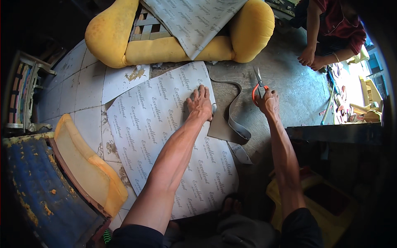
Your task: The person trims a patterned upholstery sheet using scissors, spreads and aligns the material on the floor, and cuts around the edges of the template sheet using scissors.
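A large white sheet of upholstery material, covered in repeated grey print, is spread over the floor in front of me. Palm down, my left hand presses on it near its right edge, fingers apart; the thumb is partly hidden beside a small curled-up bit of that edge. My right hand grips scissors with orange handles, held off to the right of the sheet, the blades pointing away from me. Between my hands lies a grey offcut with a long curling strip.
A yellow padded sofa frame stands ahead, another printed sheet draped over it. At the far right a person crouches. To my left are a worn blue panel and a yellowed foam piece. Dark furniture sits at right.
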Demonstrator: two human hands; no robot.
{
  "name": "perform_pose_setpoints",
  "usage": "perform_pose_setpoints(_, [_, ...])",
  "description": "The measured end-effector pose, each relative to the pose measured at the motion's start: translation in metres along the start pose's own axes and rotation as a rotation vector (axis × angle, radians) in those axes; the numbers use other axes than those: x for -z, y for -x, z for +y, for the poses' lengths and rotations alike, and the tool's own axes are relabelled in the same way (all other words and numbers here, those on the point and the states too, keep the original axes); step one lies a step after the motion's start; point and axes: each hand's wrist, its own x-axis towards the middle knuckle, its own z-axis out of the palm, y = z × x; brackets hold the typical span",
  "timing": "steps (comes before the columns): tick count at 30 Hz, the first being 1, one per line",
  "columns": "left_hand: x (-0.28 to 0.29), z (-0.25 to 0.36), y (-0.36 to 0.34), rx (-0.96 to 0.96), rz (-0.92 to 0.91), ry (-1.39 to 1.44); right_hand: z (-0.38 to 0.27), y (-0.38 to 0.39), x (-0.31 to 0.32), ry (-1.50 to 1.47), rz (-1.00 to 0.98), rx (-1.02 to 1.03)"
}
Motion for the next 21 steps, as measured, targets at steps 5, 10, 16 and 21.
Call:
perform_pose_setpoints(5, [-0.009, -0.018, 0.034, -0.043, 0.103, 0.077, -0.006, 0.112, -0.021, -0.052, -0.14, 0.461])
perform_pose_setpoints(10, [-0.029, -0.105, 0.148, -0.382, 0.092, 0.009, -0.001, 0.112, -0.016, -0.384, -0.225, 0.204])
perform_pose_setpoints(16, [-0.055, -0.177, 0.231, 0.027, -0.095, 0.003, -0.001, -0.027, 0.114, -1.243, -0.032, 0.018])
perform_pose_setpoints(21, [-0.071, -0.182, 0.23, 0.055, -0.082, -0.017, -0.029, -0.107, 0.274, -0.784, 0.616, 0.227])
